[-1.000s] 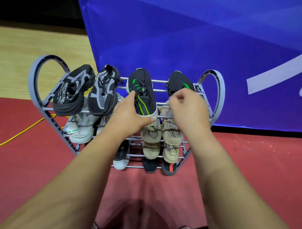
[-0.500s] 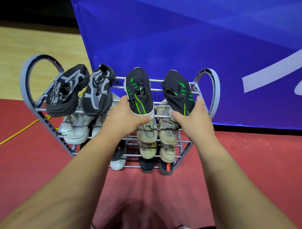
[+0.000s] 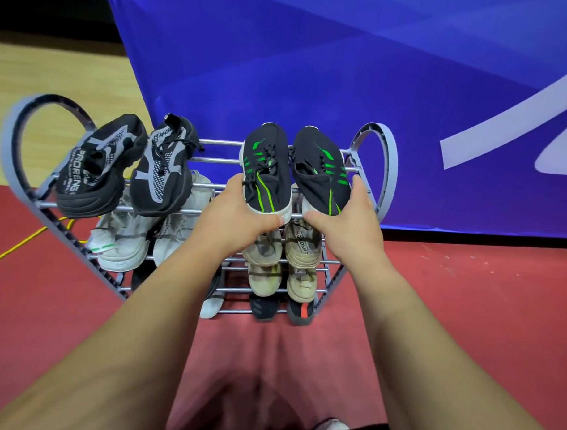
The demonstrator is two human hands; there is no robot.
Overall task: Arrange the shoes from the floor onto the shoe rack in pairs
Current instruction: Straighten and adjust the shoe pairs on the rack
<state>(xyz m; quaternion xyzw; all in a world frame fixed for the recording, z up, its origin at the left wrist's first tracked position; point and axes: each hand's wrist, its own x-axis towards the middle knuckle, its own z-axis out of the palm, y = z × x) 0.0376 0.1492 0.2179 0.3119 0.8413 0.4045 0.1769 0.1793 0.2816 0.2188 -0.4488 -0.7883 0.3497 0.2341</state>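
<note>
Two green-striped shoes (image 3: pixel 266 172) parallel on shoe rack (image 3: pixel 392 154), toes away, heels nearest.

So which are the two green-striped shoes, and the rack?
Left green-striped shoe (image 3: pixel 267 174): head view, laced upper.
Right green-striped shoe (image 3: pixel 319 176): head view, black upper.
Shoe rack (image 3: pixel 392 160): head view, right end frame.

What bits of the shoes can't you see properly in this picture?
Head view only:
1. Heels of the black-green shoes: covered by the left hand and right hand gripping them.
2. Low-shelf shoe: mostly behind the left forearm.
3. Bottom-row dark shoes: only their ends show under the beige shoes.
4. Shoe at the bottom edge: cut off by the frame.
</note>
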